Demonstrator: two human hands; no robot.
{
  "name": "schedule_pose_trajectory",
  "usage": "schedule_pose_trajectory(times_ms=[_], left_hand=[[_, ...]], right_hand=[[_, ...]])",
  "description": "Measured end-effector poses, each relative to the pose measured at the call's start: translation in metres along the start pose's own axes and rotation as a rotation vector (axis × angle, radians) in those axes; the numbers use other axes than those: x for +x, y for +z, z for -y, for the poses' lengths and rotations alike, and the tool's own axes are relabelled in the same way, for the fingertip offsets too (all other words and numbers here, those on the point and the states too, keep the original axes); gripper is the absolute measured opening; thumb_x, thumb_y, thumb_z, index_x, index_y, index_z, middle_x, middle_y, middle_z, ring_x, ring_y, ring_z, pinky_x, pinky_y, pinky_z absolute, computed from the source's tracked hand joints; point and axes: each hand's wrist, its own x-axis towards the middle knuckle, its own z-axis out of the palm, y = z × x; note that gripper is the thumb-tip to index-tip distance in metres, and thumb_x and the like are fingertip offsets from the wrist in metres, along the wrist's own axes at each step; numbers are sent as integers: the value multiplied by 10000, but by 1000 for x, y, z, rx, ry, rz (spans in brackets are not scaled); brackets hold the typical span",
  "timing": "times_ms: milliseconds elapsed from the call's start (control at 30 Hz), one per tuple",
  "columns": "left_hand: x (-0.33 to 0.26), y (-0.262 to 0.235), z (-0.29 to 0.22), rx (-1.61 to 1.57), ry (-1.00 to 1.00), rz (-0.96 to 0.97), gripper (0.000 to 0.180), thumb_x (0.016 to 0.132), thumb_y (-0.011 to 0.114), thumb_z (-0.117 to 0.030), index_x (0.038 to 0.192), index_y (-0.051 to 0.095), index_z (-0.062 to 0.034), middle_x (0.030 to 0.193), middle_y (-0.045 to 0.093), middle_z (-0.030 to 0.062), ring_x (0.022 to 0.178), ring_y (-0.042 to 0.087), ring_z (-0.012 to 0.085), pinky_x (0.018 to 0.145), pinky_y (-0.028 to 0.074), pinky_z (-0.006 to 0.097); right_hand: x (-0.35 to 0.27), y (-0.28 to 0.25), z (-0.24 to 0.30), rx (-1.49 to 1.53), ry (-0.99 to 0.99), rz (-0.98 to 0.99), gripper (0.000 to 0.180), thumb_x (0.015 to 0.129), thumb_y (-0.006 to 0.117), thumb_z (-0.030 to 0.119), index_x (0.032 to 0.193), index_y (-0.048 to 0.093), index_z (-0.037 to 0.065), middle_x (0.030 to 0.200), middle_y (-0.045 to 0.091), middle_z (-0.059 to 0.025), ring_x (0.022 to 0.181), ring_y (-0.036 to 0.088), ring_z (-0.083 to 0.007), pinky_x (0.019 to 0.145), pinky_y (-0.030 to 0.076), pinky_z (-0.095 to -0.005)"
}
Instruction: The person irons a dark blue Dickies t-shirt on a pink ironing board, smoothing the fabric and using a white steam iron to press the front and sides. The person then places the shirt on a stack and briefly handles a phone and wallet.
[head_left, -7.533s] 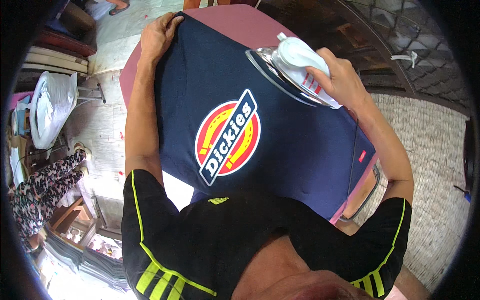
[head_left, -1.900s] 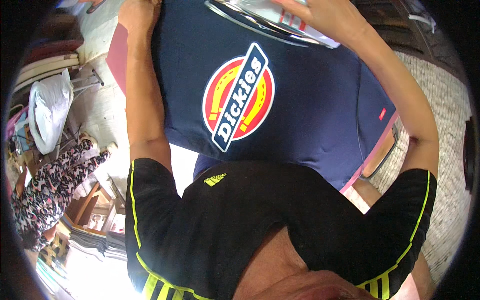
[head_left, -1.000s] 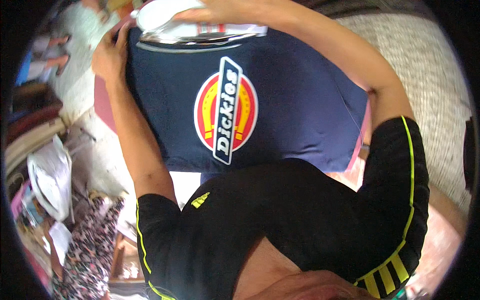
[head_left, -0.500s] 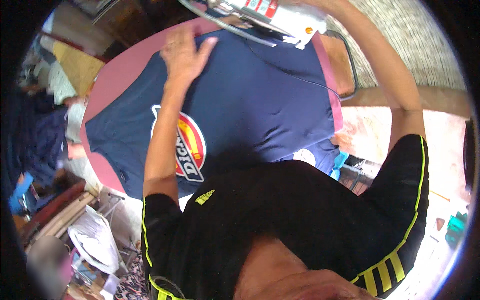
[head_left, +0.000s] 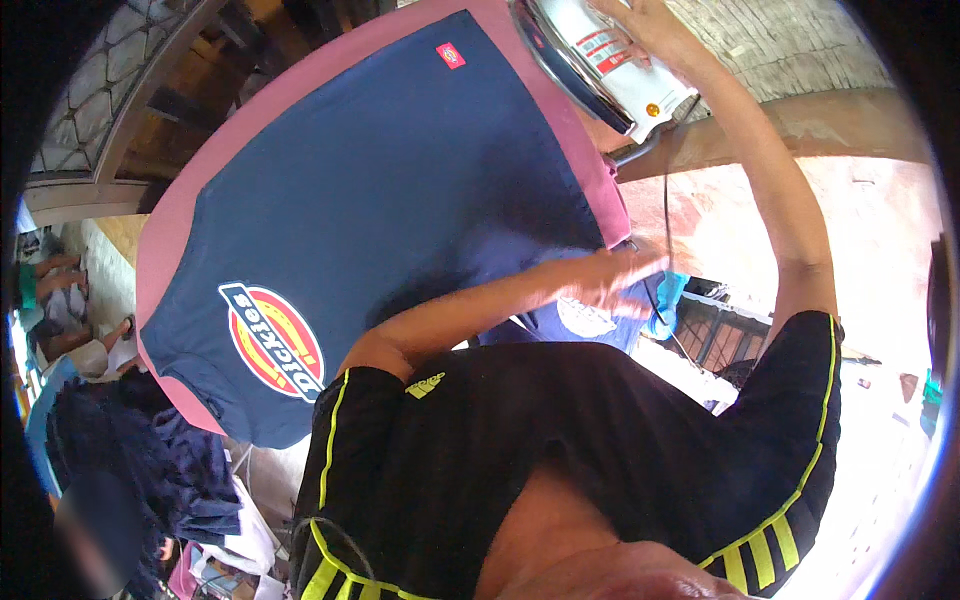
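Observation:
A dark navy T-shirt (head_left: 400,150) lies spread flat on a pink-covered ironing board (head_left: 170,230). It bears a red, yellow and white printed emblem (head_left: 275,340) and a small red label near the far edge. At the far right end of the board, my right hand (head_left: 640,25) is closed around the top of a white clothes iron (head_left: 590,50) with a shiny metal base. My left hand (head_left: 625,280), slightly blurred, reaches across the shirt's near right edge with its fingers stretched out. The iron's black cord (head_left: 668,200) runs down close to those fingertips.
Another blue garment (head_left: 570,322) with a pale round print hangs below the board's near side. Dark clothes (head_left: 150,450) are heaped at the left. A wooden frame with a lattice (head_left: 100,150) stands at the far left; other people show partly there.
My left hand has swung from the shirt's far left side to its near right edge. The iron has moved right, off the shirt, in my right hand. The shirt lies more fully in view.

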Motion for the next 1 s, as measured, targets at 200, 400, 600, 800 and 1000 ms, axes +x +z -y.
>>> schedule_pose_trajectory(times_ms=[200,400,600,800,1000], left_hand=[[-72,13,8,-247,-94,101,658,974,624,-289,1483,342,18,1420,518,199,1309,501,315,1119,357,408],[-177,59,29,-186,-224,-293,546,982,607,-240,1426,416,15,1326,591,177,1226,568,303,1056,423,393],[-275,111,-60,-141,-753,-858,499,982,597,-213,1398,440,14,1299,603,175,1205,579,296,1043,433,386],[-359,151,-208,-95,-1170,-1403,453,982,587,-186,1370,463,13,1271,615,172,1185,591,289,1030,442,379],[-441,118,-288,190,-1306,-1754,409,982,578,-159,1342,487,12,1244,627,170,1165,602,282,1017,451,372]], right_hand=[[33,24,-79,-135,-24,-64,700,912,582,544,1283,541,-48,892,679,-140,713,601,-212,694,517,-358],[38,-3,-199,-108,7,-258,528,953,623,420,1289,554,20,937,621,-79,728,591,-146,539,471,-270],[37,25,-155,-59,-14,-177,602,936,649,418,1344,460,17,932,584,-128,809,611,-195,597,497,-316],[40,98,-42,-466,-828,-355,608,896,689,335,1373,479,21,1301,549,-232,1224,518,-381,1012,430,-488],[98,193,17,-588,-1046,-112,506,948,603,362,1336,529,44,1327,551,-192,1225,522,-376,1004,422,-466]])
